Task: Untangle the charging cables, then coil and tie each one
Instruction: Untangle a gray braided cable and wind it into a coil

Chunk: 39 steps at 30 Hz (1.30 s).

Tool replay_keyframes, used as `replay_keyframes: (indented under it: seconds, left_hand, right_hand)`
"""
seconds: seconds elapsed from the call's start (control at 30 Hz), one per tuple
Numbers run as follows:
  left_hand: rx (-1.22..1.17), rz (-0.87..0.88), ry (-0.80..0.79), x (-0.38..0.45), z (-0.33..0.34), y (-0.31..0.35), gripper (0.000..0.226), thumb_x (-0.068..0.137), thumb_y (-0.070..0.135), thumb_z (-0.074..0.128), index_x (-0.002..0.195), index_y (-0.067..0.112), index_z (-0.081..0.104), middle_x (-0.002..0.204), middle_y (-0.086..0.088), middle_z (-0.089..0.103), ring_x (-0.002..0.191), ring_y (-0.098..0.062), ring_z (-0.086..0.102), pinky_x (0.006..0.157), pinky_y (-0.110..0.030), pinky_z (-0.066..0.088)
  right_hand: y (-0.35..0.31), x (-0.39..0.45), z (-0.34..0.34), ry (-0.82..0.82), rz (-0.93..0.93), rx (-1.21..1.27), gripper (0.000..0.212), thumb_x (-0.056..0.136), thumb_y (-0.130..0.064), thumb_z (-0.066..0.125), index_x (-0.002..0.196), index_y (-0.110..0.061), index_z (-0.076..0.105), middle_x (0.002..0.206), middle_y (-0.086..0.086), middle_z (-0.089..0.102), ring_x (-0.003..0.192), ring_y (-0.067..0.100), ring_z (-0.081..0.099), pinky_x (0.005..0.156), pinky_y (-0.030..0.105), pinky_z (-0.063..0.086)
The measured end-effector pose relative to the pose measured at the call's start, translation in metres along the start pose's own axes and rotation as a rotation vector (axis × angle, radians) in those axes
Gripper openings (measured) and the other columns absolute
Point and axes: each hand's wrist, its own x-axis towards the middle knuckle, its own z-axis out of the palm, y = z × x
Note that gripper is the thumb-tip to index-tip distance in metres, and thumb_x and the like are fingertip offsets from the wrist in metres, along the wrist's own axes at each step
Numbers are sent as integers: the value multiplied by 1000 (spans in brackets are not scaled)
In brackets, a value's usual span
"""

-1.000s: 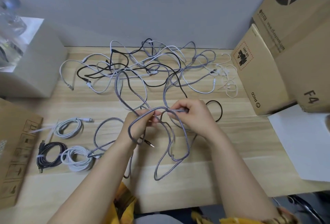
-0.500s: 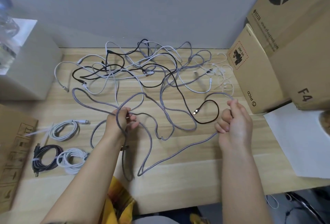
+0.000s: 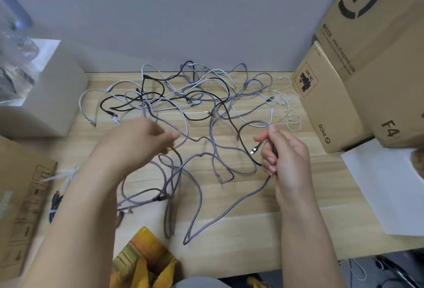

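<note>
We are only partway through. At the left edge of the wooden table (image 3: 229, 237), mostly hidden under our left forearm, we can make out a dark coiled cable (image 3: 54, 205) with a pale band around it, and some loose white tie strips (image 3: 60, 175) just above it — so at least one cable looks finished, though the arm hides how many more lie there.

The bulk of the work is left. Along the back of the table, near the wall, a big tangle (image 3: 188, 95) of white, black and grey cables lies knotted together, with a thin white cord (image 3: 290, 113) looped at its right end beside the cardboard boxes (image 3: 325, 104).

The cable in hand is the grey braided cable (image 3: 199, 198). It sprawls in loose loops across the middle of the table, and its far strands run up into the tangle, so we judge it not fully freed yet. Our right hand (image 3: 284, 159) is curled around one stretch of it, pinching the braid between thumb and fingers, with the rest trailing down toward the front edge. A black cable's plug (image 3: 253, 150) sits just beside that hand. Our left hand (image 3: 137, 140) is blurred as it reaches over the braided loops, fingers extended; we cannot tell whether it grips a strand.

So by our reckoning: this cable needs pulling clear, coiling and tying — then the pile behind it, one at a time.
</note>
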Motion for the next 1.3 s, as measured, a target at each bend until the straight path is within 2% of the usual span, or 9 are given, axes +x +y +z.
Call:
replay_keyframes:
  seconds: [0.1,0.23,0.43,0.57,0.73,0.87,1.0,1.2,1.3]
  left_hand:
    - [-421,305,60,-10,3,25,3,84,28,67,87,28,70,88,9,73,92,-10,66,88,-34,50]
    - [-205,535,11,6,41,40,52,83,24,69,131,25,48,128,17,48,121,1,42,101,-16,31]
    - [-207,375,-71,27,78,23,26,96,31,48,78,22,63,78,2,65,82,-16,59,80,-32,42]
    - [-329,380,-1,19,77,24,38,97,35,44,61,27,51,61,0,52,67,-19,51,67,-31,38]
    - [-450,473,-145,12,67,37,40,83,51,45,53,25,50,55,7,48,57,-7,43,60,-27,34]
    - [-584,492,-202,11,56,28,37,75,53,52,49,26,53,54,8,42,55,-9,37,55,-26,28]
    - [-694,449,-210,6,45,7,33,76,51,59,54,26,54,56,13,44,58,-5,40,56,-16,33]
    - [-797,376,-283,-3,57,9,35,85,39,48,58,17,48,50,7,31,47,-7,25,44,-15,22]
    - [-901,339,-353,-6,60,19,34,85,37,48,57,19,48,46,6,27,43,-7,19,41,-16,18]
  right_hand:
    - [-6,-5,5,-114,-24,-89,34,96,-13,46,65,-7,59,45,-3,28,38,5,22,38,13,19]
    - [-16,-15,12,-321,-119,-99,30,84,-22,52,58,-8,60,42,-10,32,40,4,22,41,12,20]
    - [-15,-5,4,69,-192,34,34,79,-32,62,48,-18,62,59,10,33,43,7,25,44,13,26]
    - [1,12,-6,363,-436,-638,42,77,-5,50,111,-23,66,99,-1,59,89,16,58,84,35,46]
    - [7,9,20,-268,-780,-1067,70,60,-6,52,126,-28,55,121,-8,60,121,12,44,113,37,10]
    - [15,6,24,-365,-663,-933,50,72,-23,63,120,-35,57,99,-13,60,90,5,49,88,28,38]
    - [5,6,11,-299,-476,-502,34,75,-17,76,97,-40,62,84,-21,54,80,-6,50,74,6,36]
    - [9,9,12,-300,-639,-708,31,74,-51,64,104,-44,63,84,-18,54,79,4,51,83,31,41]
    - [16,6,20,-363,-709,-653,31,79,-36,66,110,-35,62,79,-14,54,72,4,52,73,24,42]
